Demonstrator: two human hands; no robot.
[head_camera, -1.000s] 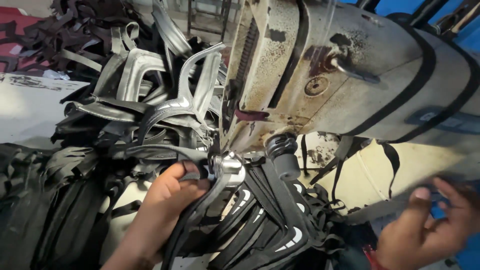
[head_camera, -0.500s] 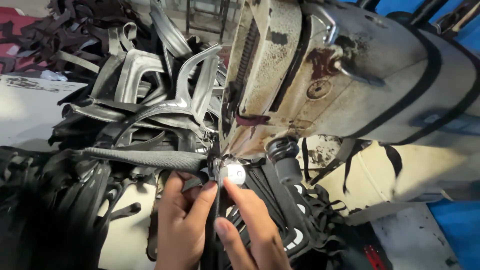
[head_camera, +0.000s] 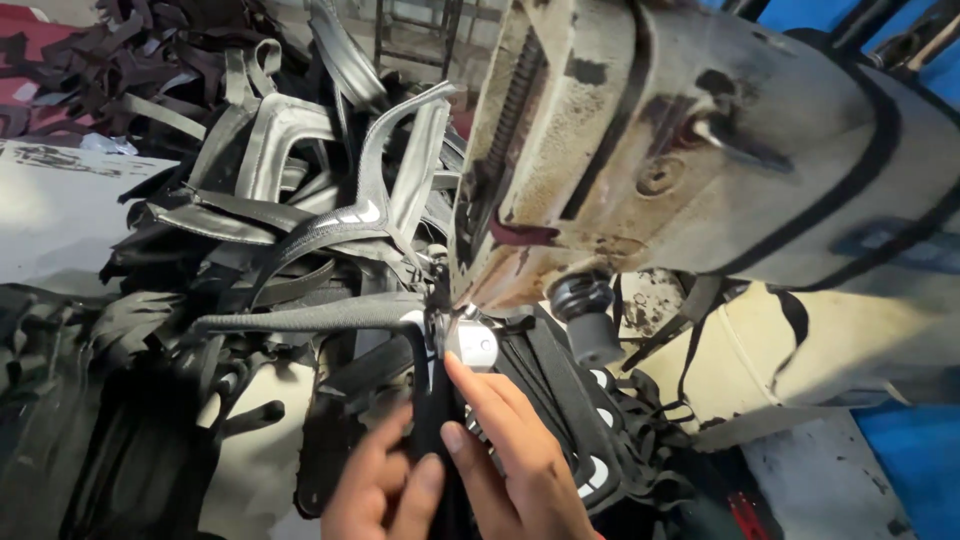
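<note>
**A:** Surface and room?

**B:** Worn, pale work table (head_camera: 60, 215), scuffed with dark marks, mostly buried. Heaps of black and grey cut pieces (head_camera: 300, 190) piled across it, more dark scraps (head_camera: 90, 60) at far top left. An old industrial sewing machine head (head_camera: 700, 170) fills the upper right: cream paint, chipped and rust-stained, black bands along the body. Blue surface (head_camera: 915, 470) at bottom right and at the top right edge.

**A:** Packages, labels, signs?

**B:** No packages that I can see. A dark rectangular plate (head_camera: 890, 245) sits on the machine's right flank, too blurred to make out. Small white curved marks (head_camera: 360, 215) on some of the pieces, and white ovals on the black stack (head_camera: 600, 470) right of the hands.

**A:** Workpiece?

**B:** A black strap piece (head_camera: 435, 400) sits at the needle area, just beside the shiny metal plate (head_camera: 475, 345). Long axis runs from the bottom edge up toward the needle. A grey textured band (head_camera: 310, 315) meets it there and runs off left, roughly horizontal.

**A:** Hands?

**B:** Both at bottom centre, side by side. Left hand (head_camera: 385, 495): fingers curled, thumb up against the strap, pinching its left edge. Right hand (head_camera: 515, 460): fingers extended and flat, pressing down on the strap, index tip just short of the metal plate. Not a closed grip, more of a hold-down.
</note>
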